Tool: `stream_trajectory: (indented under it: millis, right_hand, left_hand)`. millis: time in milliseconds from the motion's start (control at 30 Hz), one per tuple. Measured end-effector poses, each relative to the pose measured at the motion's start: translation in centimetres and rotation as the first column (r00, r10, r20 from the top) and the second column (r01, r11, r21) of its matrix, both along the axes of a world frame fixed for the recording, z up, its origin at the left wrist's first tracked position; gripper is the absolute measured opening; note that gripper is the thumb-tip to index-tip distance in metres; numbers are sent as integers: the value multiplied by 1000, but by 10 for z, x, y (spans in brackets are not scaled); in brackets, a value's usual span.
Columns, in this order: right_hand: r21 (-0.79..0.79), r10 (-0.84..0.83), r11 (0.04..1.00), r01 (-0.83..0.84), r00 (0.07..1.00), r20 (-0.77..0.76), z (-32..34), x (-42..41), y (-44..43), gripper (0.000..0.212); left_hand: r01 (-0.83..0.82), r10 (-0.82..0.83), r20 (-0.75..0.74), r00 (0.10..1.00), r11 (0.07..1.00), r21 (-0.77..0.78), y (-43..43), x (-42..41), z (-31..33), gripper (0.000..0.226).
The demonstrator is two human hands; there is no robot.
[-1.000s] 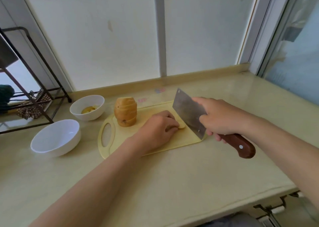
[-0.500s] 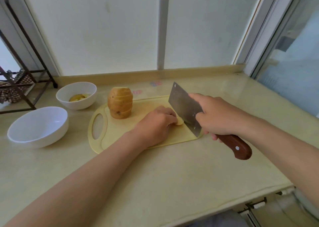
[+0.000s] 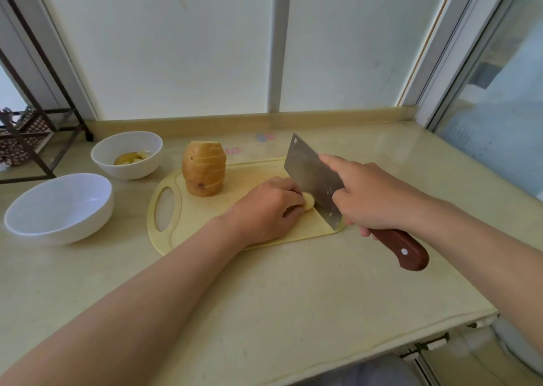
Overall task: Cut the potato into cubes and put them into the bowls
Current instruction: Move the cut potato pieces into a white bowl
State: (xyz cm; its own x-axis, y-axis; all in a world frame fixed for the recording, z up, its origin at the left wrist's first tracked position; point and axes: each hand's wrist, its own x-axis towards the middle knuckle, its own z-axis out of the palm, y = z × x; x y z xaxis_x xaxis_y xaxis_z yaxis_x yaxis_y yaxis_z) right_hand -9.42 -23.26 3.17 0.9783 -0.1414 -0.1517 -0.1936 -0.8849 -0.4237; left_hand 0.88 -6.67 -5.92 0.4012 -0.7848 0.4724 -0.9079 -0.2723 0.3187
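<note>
Your left grip (image 3: 264,209) rests on the cutting board (image 3: 205,233), fingers curled down over a pale potato slice (image 3: 309,203) and pinning it flat. Only the slice's right end shows past your fingertips. Your right grip (image 3: 373,197) is clenched round the cleaver (image 3: 311,177) where the blade meets the brown wooden handle (image 3: 405,250), with the forefinger laid straight along the blade's flat side. The blade stands tilted, its edge down on the board and against the exposed end of the slice, just beside your left fingertips.

The rest of the potato (image 3: 204,170) stands upright on the far left part of the board. It has its skin on and is cut into slices that sit stacked together, apart from both grips.

The board lies on the bench (image 3: 264,312) toward the back edge, its handle hole pointing to the left edge. Two white bowls stand off the board toward that left edge. The far bowl (image 3: 129,171), near the back edge, holds a few yellow potato pieces (image 3: 129,159). The near bowl (image 3: 73,227) sits closer to the left edge. A dark metal rack (image 3: 38,139) stands at the back left corner.
</note>
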Motion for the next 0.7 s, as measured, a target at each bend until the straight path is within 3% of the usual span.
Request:
stream_trajectory:
  millis: [700]
  right_hand:
    - [-69, 3, 998, -2, 1000, 18, 9, -7, 3, 75]
  left_hand:
    - [-32, 33, -5, 999, 999, 34, -6, -2, 2, 21]
